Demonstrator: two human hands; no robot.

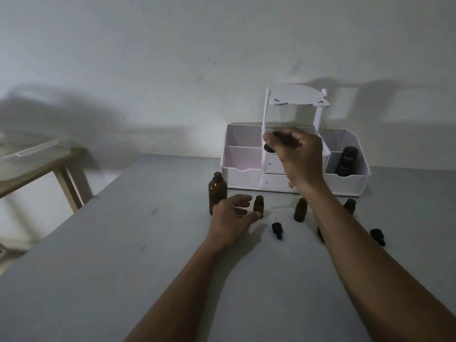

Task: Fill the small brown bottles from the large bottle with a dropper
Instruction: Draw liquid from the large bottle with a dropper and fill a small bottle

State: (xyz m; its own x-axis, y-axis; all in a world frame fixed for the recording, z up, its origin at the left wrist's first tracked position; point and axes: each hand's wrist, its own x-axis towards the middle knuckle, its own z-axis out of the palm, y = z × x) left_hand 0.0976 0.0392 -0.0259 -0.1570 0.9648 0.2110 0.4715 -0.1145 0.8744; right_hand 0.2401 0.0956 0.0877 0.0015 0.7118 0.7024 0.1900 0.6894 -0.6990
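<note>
Looked down on a broad grey matte tabletop [123,243], cut off at the lower and right edges. Caught at far left a pale wooden side table [66,174], cropped by the frame, under something clear and too blurred to name. Found against the wall a white boxy plastic organiser [237,177] with open compartments and an oval shelf on two uprights, partly hidden in the middle behind the raised right hand [299,154]. Saw that hand's fingertips curled tight on a black-capped dropper [269,148]; made out only the cap, not the glass tube, in the dim light. Saw the left hand [234,215] low on the tabletop, loosely curled round a small brown glass bottle [258,206], thumb tip against its base. Noted just behind that hand a large brown glass bottle [217,191], upright, neck open, lower right side covered by the knuckles. Read "Kahf" in pale letters on a tall black cylindrical bottle [346,161] in the organiser's right front compartment; could not read the smaller print. Counted a second small brown bottle [300,210] upright near the right wrist and a third small brown bottle [350,206] half hidden by the right forearm. Spotted two loose black dropper caps [276,230] [378,236] lying on the tabletop.
</note>
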